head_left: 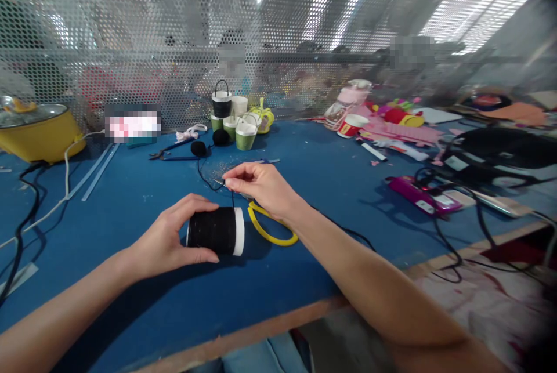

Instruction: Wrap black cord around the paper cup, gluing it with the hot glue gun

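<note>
My left hand (180,236) is wrapped round a small black cup (213,231) with a white rim, tipped on its side with the rim facing right. Just above it, my right hand (256,184) pinches a thin black cord (232,199) that runs down to the cup. A slim pale tip pokes out by these fingertips, too small to name. Beneath my right wrist lies a pair of scissors with yellow handles (274,238), its blades mostly hidden. Two black pompoms (199,148) rest farther back, with black cord trailing from them towards my right fingers.
Small green, white and black cups (246,134) stand grouped at the back. Blue-handled pliers (174,152) lie left of them. A yellow pot (39,132) occupies the far left. On the right are a purple device (422,194), cables and pink scraps (404,132). A perforated metal screen (183,31) rises behind.
</note>
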Action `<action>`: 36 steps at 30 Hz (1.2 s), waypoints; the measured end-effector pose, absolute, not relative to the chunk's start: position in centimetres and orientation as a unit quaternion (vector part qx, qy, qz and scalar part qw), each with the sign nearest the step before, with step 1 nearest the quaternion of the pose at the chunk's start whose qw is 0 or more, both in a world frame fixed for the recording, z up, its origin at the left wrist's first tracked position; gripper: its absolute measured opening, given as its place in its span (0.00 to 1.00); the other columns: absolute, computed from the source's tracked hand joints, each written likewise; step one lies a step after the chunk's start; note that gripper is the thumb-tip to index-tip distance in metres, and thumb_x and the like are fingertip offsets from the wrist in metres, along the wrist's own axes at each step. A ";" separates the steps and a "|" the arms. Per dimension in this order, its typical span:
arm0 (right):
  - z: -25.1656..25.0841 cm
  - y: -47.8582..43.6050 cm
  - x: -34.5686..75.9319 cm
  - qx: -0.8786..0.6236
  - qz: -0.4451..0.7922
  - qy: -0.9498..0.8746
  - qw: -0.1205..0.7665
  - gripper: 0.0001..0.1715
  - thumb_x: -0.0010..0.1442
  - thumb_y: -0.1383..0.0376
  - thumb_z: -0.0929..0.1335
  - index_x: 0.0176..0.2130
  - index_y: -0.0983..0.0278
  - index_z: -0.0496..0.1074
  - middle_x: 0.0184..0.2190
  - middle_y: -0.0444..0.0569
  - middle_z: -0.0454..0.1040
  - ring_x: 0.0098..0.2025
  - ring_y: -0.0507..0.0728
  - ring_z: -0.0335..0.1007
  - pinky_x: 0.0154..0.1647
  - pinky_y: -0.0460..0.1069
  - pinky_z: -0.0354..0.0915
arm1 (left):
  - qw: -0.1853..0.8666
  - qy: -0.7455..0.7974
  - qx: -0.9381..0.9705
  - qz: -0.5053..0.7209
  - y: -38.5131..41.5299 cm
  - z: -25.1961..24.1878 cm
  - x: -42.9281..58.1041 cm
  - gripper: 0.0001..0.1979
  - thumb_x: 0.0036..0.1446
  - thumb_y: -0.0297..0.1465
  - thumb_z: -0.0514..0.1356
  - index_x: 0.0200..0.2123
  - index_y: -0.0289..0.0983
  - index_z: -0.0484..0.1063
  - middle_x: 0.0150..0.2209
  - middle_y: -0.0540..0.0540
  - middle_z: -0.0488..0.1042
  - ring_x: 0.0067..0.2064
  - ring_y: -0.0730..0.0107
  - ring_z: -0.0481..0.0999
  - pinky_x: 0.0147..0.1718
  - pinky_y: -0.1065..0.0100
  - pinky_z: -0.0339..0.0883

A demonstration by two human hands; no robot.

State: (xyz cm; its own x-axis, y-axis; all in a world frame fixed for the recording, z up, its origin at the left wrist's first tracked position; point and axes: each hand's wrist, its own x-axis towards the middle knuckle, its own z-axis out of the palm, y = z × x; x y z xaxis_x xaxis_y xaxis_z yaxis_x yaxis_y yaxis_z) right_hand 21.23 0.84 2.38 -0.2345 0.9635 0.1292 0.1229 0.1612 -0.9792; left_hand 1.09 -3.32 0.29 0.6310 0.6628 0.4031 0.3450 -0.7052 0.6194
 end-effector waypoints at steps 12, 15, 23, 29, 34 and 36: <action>2.2 0.5 20.9 -0.445 0.498 -0.623 0.407 0.04 0.45 0.70 0.70 0.28 0.66 0.72 0.23 0.43 0.71 0.27 0.48 0.65 0.33 0.46 0.61 | 0.189 0.281 0.875 0.346 -3.5 0.2 1.1 0.27 0.47 0.37 0.64 0.49 0.39 0.60 0.46 0.39 0.65 0.47 0.58 0.67 0.43 0.59 0.65; 2.1 0.4 20.9 -0.442 0.500 -0.623 0.408 0.04 0.45 0.70 0.70 0.28 0.66 0.72 0.23 0.42 0.71 0.27 0.47 0.65 0.33 0.46 0.62 | 0.172 0.277 0.876 0.356 -3.6 0.1 1.1 0.26 0.47 0.37 0.63 0.49 0.39 0.60 0.46 0.39 0.64 0.47 0.59 0.67 0.43 0.60 0.65; 2.0 0.5 20.9 -0.444 0.508 -0.622 0.397 0.04 0.45 0.70 0.70 0.27 0.66 0.72 0.23 0.42 0.70 0.27 0.47 0.64 0.32 0.46 0.61 | 0.134 0.270 0.883 0.360 -3.6 0.1 1.0 0.26 0.48 0.36 0.63 0.50 0.38 0.59 0.47 0.39 0.64 0.48 0.59 0.67 0.44 0.59 0.65; 2.1 0.6 20.8 -0.446 0.520 -0.617 0.387 0.03 0.45 0.70 0.70 0.27 0.65 0.72 0.22 0.41 0.70 0.26 0.47 0.64 0.32 0.46 0.60 | 0.125 0.269 0.884 0.361 -3.5 0.0 1.1 0.26 0.49 0.35 0.63 0.50 0.38 0.59 0.47 0.39 0.64 0.48 0.61 0.67 0.45 0.60 0.64; 2.1 0.7 20.8 -0.453 0.538 -0.603 0.377 0.03 0.45 0.72 0.70 0.26 0.65 0.72 0.22 0.41 0.70 0.27 0.47 0.64 0.33 0.46 0.60 | 0.164 0.280 0.869 0.374 -3.4 -0.1 1.1 0.26 0.47 0.36 0.64 0.49 0.38 0.60 0.46 0.39 0.65 0.47 0.60 0.67 0.44 0.59 0.64; 2.1 0.8 20.8 -0.448 0.544 -0.600 0.378 0.04 0.45 0.73 0.70 0.26 0.65 0.72 0.22 0.41 0.71 0.28 0.47 0.64 0.34 0.46 0.60 | 0.185 0.285 0.860 0.381 -3.4 -0.2 1.2 0.26 0.47 0.36 0.64 0.49 0.38 0.60 0.46 0.40 0.65 0.47 0.59 0.67 0.43 0.59 0.64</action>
State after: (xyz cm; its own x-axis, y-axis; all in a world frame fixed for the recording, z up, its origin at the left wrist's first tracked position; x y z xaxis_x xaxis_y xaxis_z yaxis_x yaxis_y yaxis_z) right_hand 20.78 0.79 2.08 -0.3125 0.9493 -0.0331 0.1258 0.0068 -0.9920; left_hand 1.16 -3.35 -0.21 0.5478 0.6303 0.5501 0.3491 -0.7698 0.5344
